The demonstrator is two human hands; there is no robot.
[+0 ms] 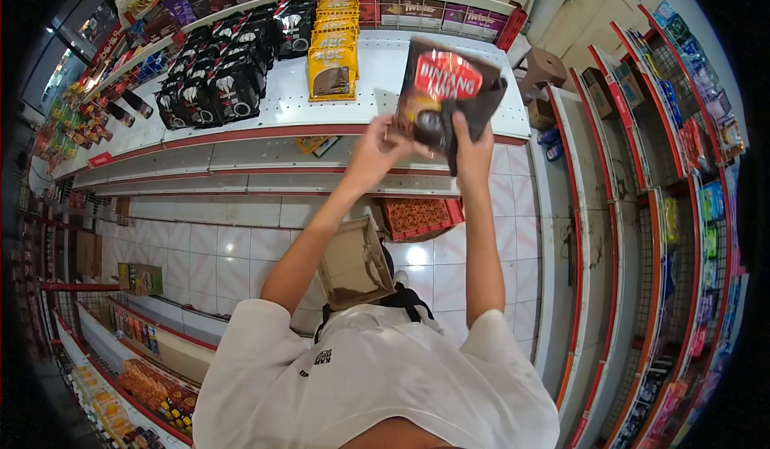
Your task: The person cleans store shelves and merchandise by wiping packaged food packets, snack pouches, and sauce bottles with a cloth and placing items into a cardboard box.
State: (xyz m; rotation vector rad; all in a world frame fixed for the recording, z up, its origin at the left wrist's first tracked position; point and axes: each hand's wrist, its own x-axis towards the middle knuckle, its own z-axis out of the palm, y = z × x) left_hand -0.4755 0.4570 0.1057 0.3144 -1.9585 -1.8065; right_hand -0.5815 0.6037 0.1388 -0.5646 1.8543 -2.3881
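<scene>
The dark packet [443,96] in both hands reads "BINTANG"; the yellow packets [332,56] on the shelf [385,64] read "ABC". The boxes [409,9] at the shelf's back edge read "Twister".

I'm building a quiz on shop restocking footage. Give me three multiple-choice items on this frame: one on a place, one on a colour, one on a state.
1. Where are the yellow packets?
A. top shelf
B. floor
C. cardboard box

2. What colour is the label panel on the held packets?
A. green
B. red
C. blue

3. How are the held packets gripped?
A. left hand only
B. lying loose
C. both hands

Answers:
1 A, they stand in a row on the white top shelf.
2 B, white letters on red.
3 C, left hand and right hand both grasp them.
</scene>
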